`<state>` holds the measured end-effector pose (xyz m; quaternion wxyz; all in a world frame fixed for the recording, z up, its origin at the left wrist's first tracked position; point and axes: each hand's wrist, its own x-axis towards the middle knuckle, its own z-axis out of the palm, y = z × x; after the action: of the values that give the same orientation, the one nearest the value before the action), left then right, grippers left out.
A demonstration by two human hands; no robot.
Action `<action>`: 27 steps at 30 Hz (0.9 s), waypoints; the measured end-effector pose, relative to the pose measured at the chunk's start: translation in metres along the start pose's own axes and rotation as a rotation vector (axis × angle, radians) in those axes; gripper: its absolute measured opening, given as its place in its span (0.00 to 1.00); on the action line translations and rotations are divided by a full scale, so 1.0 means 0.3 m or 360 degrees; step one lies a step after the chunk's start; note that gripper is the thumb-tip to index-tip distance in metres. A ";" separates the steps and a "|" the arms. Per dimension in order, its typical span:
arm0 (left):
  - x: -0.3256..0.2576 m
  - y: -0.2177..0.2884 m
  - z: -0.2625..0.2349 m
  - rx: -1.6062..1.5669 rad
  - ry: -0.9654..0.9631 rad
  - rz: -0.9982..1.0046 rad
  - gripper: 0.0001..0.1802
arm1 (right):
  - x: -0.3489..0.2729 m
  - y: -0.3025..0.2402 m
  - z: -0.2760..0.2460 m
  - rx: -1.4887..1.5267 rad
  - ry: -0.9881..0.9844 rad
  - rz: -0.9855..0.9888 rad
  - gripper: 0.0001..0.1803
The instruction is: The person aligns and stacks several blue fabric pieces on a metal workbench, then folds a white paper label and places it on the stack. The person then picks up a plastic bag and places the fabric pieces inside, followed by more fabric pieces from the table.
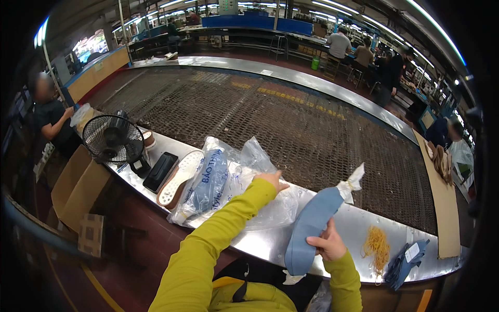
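My left hand (271, 181) reaches across to the crumpled edge of a clear plastic bag (262, 210), its fingers bent on the film and partly hidden. Blue printing marks the bag, and blue and white contents show through it. Further right, my right hand (328, 243) grips a long, curved bundle of blue, fabric-like pieces (315, 221), thumb on top. White wrapping (352, 184) is tied at the bundle's far end, and a white scrap (293, 278) sticks out at its near end. The bundle is tilted above the metal ledge, apart from my left hand.
Left along the metal ledge (254, 244) are a shoe sole (181, 177), a black case (160, 171) and a fan (113, 138). Yellow rubber bands (377, 247) and blue gloves (408, 264) lie right. Beyond runs a mesh conveyor (249, 119). A person (52, 112) stands left.
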<state>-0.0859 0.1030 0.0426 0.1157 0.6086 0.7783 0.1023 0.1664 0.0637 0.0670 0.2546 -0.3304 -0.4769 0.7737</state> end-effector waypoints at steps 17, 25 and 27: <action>-0.541 -0.181 -0.230 -0.0410 0.0077 0.0233 0.51 | 0.158 -0.029 -0.001 -0.0285 -0.1408 0.0382 0.53; -0.641 -0.103 -0.192 -0.0297 -0.0002 0.0689 0.50 | 0.251 0.055 0.079 -0.0643 -0.1728 0.1037 0.54; -0.653 -0.088 -0.186 -0.0434 -0.0073 0.0823 0.50 | 0.271 0.042 0.087 -0.0628 -0.1659 0.0972 0.52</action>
<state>-0.0817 -0.0946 0.0988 0.1841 0.7678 0.5737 0.2181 0.0927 0.1011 0.0424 -0.3088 -0.0721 -0.5561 0.7682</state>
